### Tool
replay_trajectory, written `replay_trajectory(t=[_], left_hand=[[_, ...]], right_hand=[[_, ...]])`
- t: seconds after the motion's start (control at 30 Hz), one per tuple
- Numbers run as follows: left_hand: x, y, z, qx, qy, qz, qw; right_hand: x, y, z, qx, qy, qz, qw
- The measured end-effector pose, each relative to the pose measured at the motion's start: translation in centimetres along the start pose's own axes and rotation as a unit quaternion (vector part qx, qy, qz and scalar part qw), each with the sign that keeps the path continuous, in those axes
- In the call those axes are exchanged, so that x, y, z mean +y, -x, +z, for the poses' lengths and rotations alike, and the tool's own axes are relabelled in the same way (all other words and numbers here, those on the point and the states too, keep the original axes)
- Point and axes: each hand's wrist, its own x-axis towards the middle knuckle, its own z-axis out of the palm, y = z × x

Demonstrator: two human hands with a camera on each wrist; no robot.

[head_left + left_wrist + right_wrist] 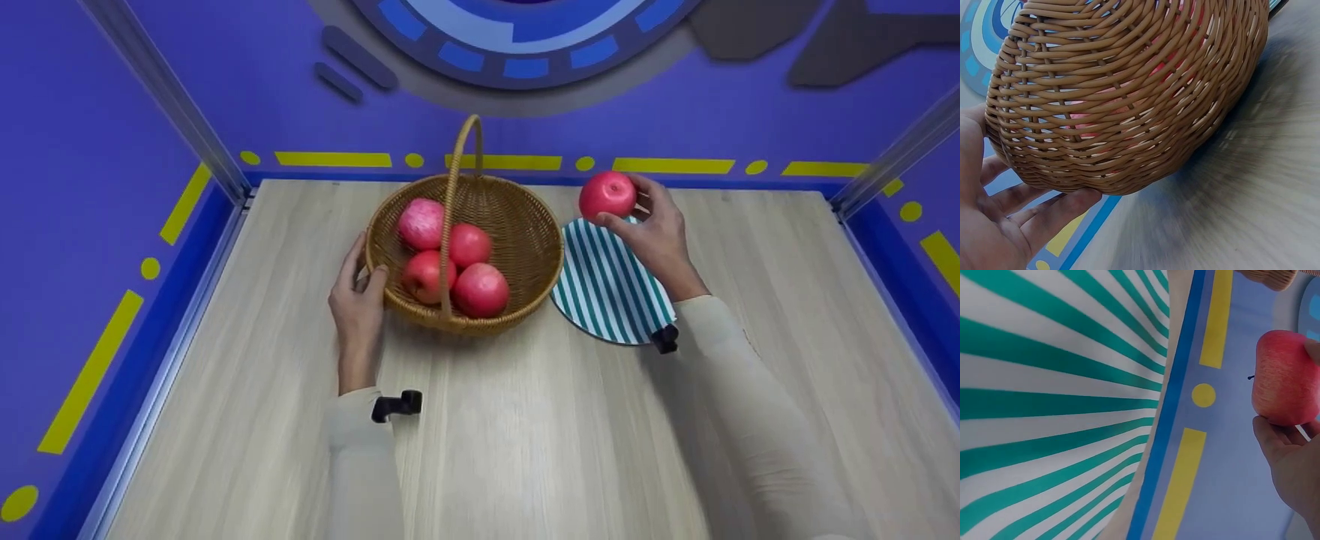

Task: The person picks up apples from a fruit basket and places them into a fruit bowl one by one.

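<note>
My right hand pinches a red apple between thumb and fingers, above the far end of a round green-and-white striped mat. In the right wrist view, a short dark stem pokes from one end of the held apple. My left hand grips the left side of a brown wicker basket. Its fingers lie along the woven outer wall in the left wrist view. Several red and pink apples sit in the left half of the basket, under its arched handle.
The light wood table ends at a blue-purple back wall with yellow marks. Side walls with metal corner posts stand left and right. The striped mat lies close against the basket's right side.
</note>
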Motion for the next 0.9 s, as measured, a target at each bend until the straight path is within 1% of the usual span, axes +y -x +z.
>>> replay_trajectory(t=[0.17, 0.33, 0.57, 0.77, 0.9], left_hand=[[0.0, 0.0, 0.1, 0.002, 0.001, -0.005, 1.0000], [0.1, 0.0, 0.3, 0.002, -0.001, -0.010, 0.9999], [0.3, 0.0, 0.3, 0.002, -0.009, 0.003, 1.0000], [0.2, 0.1, 0.1, 0.003, -0.007, -0.001, 1.0000], [0.1, 0.1, 0.1, 0.005, -0.001, -0.002, 1.0000]], right_hand=[[1.1, 0.0, -0.2, 0.003, -0.004, 0.022, 1.000], [2.1, 0.2, -0.4, -0.004, -0.001, 0.052, 0.999], [3.1, 0.1, -0.4, -0.008, -0.003, 0.074, 0.997], [4.0, 0.0, -0.4, -0.008, -0.005, 0.106, 0.994], [4.4, -0.1, -0.4, -0.010, 0.007, 0.128, 0.992]])
